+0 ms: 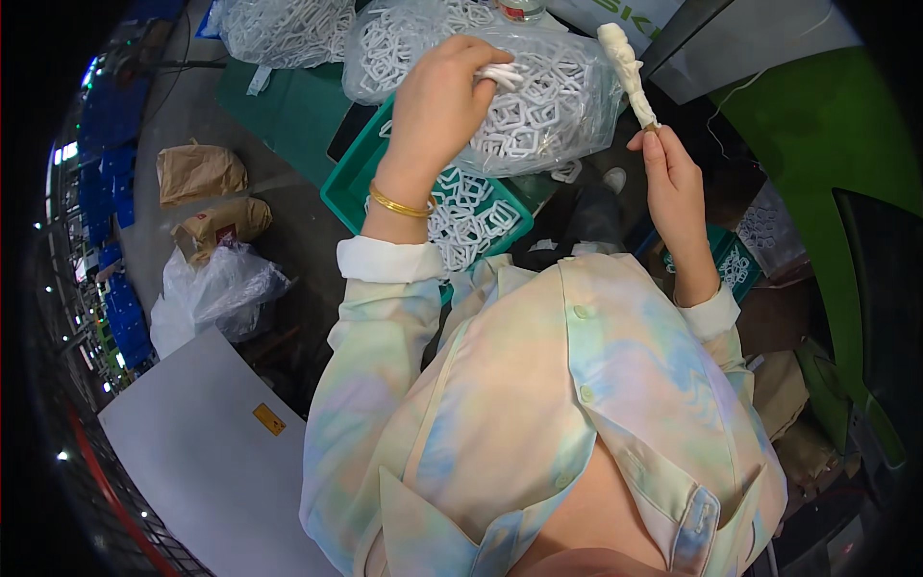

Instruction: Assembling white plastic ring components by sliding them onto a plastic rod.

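Note:
My left hand (437, 106), with a gold bangle at the wrist, is closed on a few white plastic loops (502, 75). It is above a clear plastic bag (608, 101) full of similar angular white loops. Below that wrist sits a green tray (351, 178) with many more white loops (466, 219) in it. Off to the right, my right hand (673, 173) grips the lower end of a stick wrapped in lumpy cream-white material (627, 69). The stick is held upright, tilted slightly left, apart from the bag.
More bags of white loops (288, 34) lie at the back left. Brown paper bags (202, 173) and a crumpled plastic bag (216, 288) are on the left, above a grey panel (202, 452). Another green bin (738, 269) with loops stands at the right, near a green surface (808, 144).

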Available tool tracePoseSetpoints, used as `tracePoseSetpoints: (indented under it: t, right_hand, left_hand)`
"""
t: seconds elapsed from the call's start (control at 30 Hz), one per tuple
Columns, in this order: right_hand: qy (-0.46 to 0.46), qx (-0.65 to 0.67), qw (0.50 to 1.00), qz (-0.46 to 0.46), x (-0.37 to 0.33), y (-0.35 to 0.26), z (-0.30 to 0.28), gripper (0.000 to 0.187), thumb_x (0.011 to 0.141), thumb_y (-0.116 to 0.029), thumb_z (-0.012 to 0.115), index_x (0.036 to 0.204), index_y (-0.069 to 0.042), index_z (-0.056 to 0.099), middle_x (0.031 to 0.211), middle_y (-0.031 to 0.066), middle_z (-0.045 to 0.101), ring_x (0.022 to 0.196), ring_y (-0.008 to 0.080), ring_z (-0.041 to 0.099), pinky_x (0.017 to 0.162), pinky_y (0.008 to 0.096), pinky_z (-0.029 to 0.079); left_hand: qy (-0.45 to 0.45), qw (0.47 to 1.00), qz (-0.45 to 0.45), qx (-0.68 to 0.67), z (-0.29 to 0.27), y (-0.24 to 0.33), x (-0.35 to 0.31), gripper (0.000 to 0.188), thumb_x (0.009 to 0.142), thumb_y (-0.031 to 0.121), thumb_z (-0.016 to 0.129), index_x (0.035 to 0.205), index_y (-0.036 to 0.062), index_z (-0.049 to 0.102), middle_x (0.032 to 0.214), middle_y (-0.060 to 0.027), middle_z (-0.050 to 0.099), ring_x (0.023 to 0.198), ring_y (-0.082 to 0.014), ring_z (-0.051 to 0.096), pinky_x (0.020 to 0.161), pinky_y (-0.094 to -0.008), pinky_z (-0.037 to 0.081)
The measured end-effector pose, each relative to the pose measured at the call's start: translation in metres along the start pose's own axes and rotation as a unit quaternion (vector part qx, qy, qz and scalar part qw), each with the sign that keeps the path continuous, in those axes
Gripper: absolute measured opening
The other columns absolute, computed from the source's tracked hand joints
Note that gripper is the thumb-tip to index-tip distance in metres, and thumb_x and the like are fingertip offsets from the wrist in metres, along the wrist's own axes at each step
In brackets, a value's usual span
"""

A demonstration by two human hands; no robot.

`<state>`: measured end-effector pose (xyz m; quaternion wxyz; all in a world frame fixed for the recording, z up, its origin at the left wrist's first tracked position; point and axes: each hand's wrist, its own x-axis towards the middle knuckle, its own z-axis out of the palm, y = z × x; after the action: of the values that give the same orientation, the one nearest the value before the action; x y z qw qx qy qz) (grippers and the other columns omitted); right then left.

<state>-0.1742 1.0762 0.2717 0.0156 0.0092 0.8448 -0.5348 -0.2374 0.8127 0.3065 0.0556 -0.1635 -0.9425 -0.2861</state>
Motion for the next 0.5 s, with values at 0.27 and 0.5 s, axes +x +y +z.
tracePoseSetpoints:
  t: [0.27,0.5]
  right_hand:
    - [-0.004,0.011,0.999,0.031,0.005,0.009,-0.005,0.03,0.103,-0.027,0.047,0.093,-0.004,0.062,0.061,0.002,0.046,0.058,0.0081,0.043,0.055,0.0267,0.036]
    - [-0.017,0.008,0.999,0.032,0.005,0.018,-0.006,0.029,0.103,-0.027,0.048,0.093,-0.004,0.062,0.062,0.0008,0.046,0.058,0.0074,0.041,0.055,0.0257,0.035]
  left_hand:
    - [0.07,0.996,0.056,0.027,-0.037,-0.017,0.001,0.031,0.082,0.008,0.069,0.113,0.0096,0.068,0.111,-0.0091,0.066,0.098,-0.0237,0.065,0.082,-0.0329,0.051]
    - [0.017,0.971,-0.236,0.047,-0.026,-0.094,-0.078,0.023,0.084,0.021,0.07,0.103,0.0095,0.071,0.092,-0.0119,0.07,0.078,-0.0261,0.068,0.069,-0.0357,0.053]
